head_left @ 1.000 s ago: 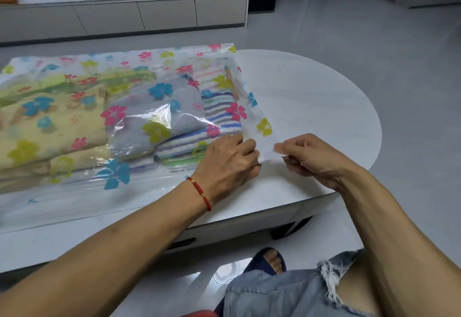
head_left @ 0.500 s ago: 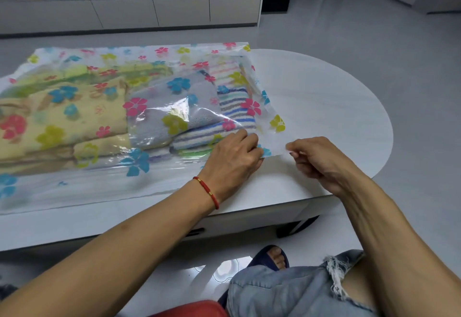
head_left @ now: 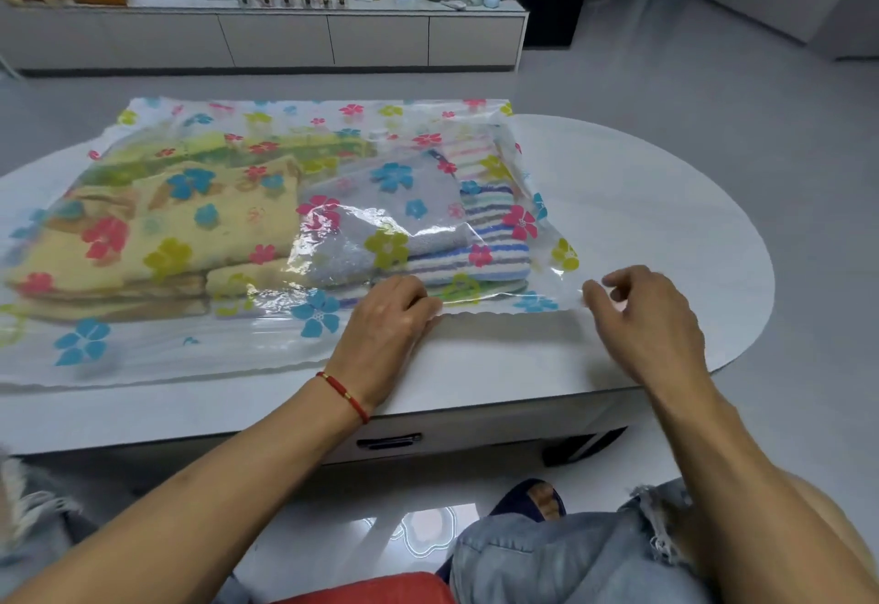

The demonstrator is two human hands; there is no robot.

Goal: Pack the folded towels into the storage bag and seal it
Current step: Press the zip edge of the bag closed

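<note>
The storage bag point(head_left: 285, 223) lies flat on the worktop point(head_left: 642, 223), folded towels point(head_left: 157, 223) inside. The left hand point(head_left: 385, 323) presses its near edge, grasping nothing. The right hand point(head_left: 651, 318) hovers released beside the bag's near-right corner.

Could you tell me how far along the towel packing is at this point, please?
Packing looks done: the folded towels lie inside the storage bag on the table. Sealing is in hand: the left hand presses the bag's near edge, while the right hand hovers open at its corner. Whether the whole edge is sealed cannot be told.
</note>
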